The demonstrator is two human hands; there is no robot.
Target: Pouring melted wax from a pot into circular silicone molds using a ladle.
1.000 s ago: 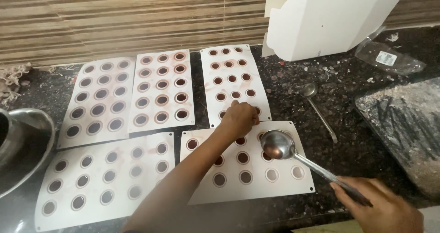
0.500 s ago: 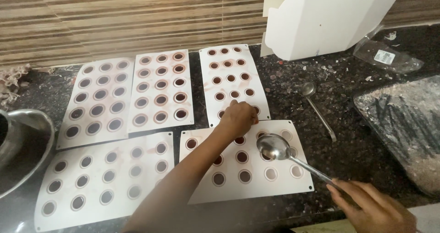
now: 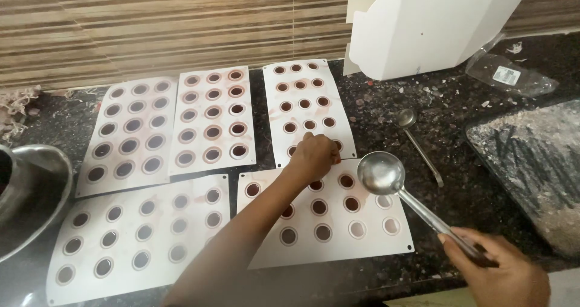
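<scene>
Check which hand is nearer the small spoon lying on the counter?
Right. The right hand grips the ladle handle below the small spoon; the left hand rests on the white moulds, farther to its left.

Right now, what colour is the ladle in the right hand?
Shiny silver metal ladle, held by its handle in the right hand; head view shows it best.

1. Five white cavity moulds cover the middle and left of the dark surface [image 3: 471, 180], nearly edge to edge; only narrow dark strips run between them.
2. The left hand [image 3: 314, 156] and its forearm lie across the near-middle mould [image 3: 368, 246], blocking its left half.
3. The ladle [image 3: 382, 173] hangs over that mould's right part.
4. Open surface lies right of the moulds, broken by a small spoon [image 3: 418, 141].
5. A white carton [image 3: 423, 23] blocks the back; a dusty tray [image 3: 531, 168] fills the right edge; a steel bowl [image 3: 30, 192] the left edge.
</scene>
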